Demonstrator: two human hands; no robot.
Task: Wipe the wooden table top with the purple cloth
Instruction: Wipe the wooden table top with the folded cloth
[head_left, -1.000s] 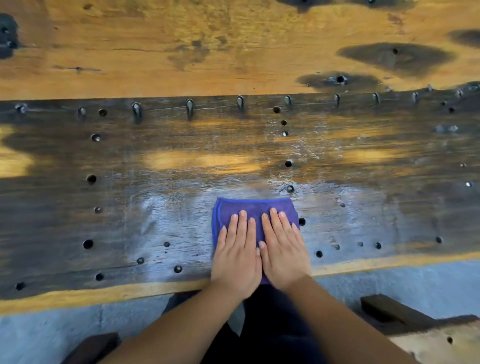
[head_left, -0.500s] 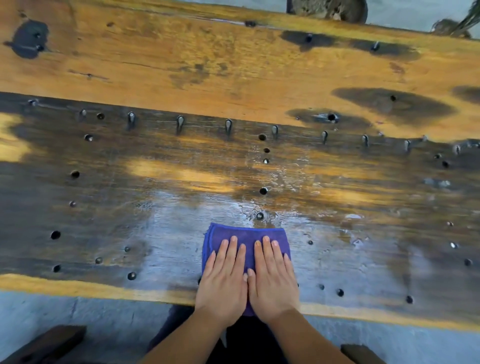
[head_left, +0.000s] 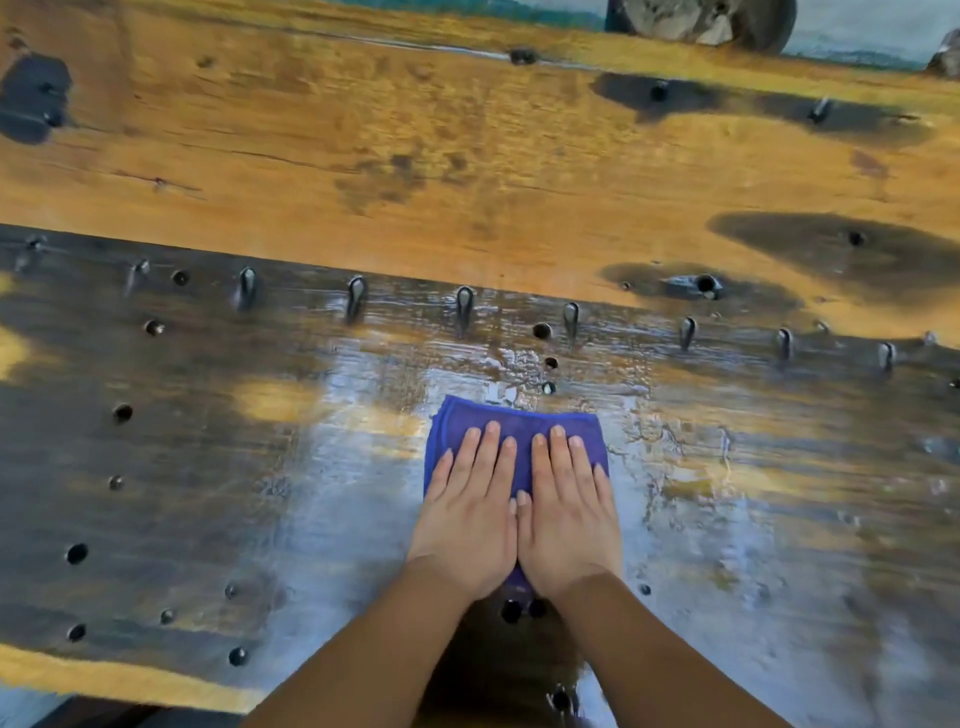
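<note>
A folded purple cloth (head_left: 519, 423) lies flat on the dark, wet plank of the wooden table top (head_left: 260, 467), near its middle. My left hand (head_left: 467, 509) presses down on the cloth's left half with straight fingers. My right hand (head_left: 566, 509) lies beside it, thumbs touching, fingers flat on the cloth's right half. Most of the cloth is hidden under my palms; only its far edge and a bit between my wrists show.
The dark plank has many round holes (head_left: 77, 553) and a row of bent metal nails (head_left: 464, 301) along its far edge. Beyond lies a dry, lighter orange plank (head_left: 415, 156). Wet sheen spreads around the cloth. A grey stone (head_left: 701, 21) sits past the table's far edge.
Both hands have pushed the cloth away from the near edge, toward the row of nails. The wet streak behind the cloth has grown longer.
</note>
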